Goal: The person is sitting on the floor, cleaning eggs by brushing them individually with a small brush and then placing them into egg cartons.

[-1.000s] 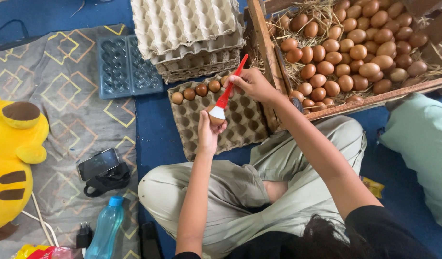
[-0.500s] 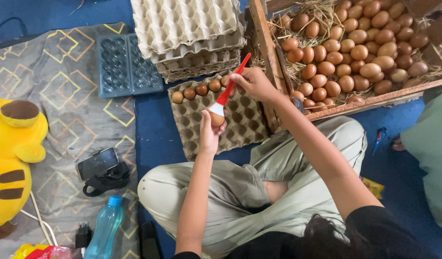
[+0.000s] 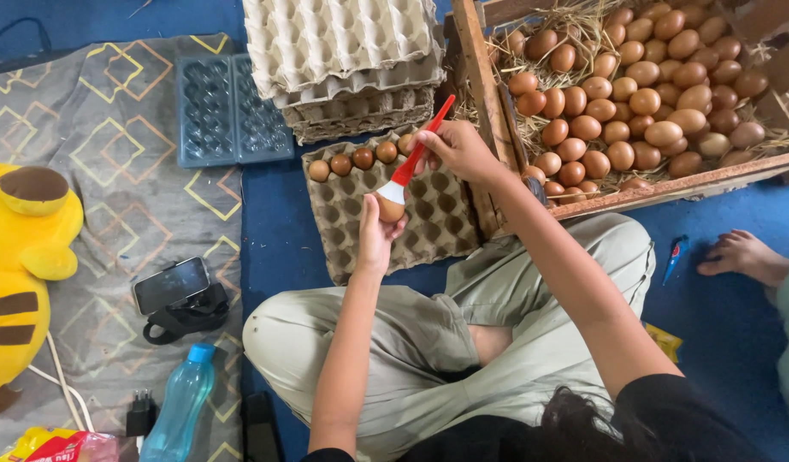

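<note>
My left hand (image 3: 377, 235) holds a brown egg (image 3: 390, 208) up over a grey cardboard egg tray (image 3: 437, 227). My right hand (image 3: 458, 150) grips a red-handled brush (image 3: 416, 158) whose pale bristles rest on the top of that egg. The tray's far row carries several brown eggs (image 3: 351, 160); its other cups are bare. Just right of it a wooden crate (image 3: 668, 184) lined with straw is heaped with several brown eggs (image 3: 634, 103). I sit cross-legged in light trousers below the tray.
A stack of cardboard egg trays (image 3: 343, 60) stands behind, with a blue plastic egg tray (image 3: 227, 111) to its left. A phone (image 3: 170, 285), blue bottle (image 3: 180, 402) and yellow plush toy (image 3: 22, 274) lie on the left mat. Another person's foot (image 3: 741, 255) rests at right.
The brush stays on the egg with only slight shifts of both hands. At the right, the other person's pale clothing has drawn back and a bare foot now shows.
</note>
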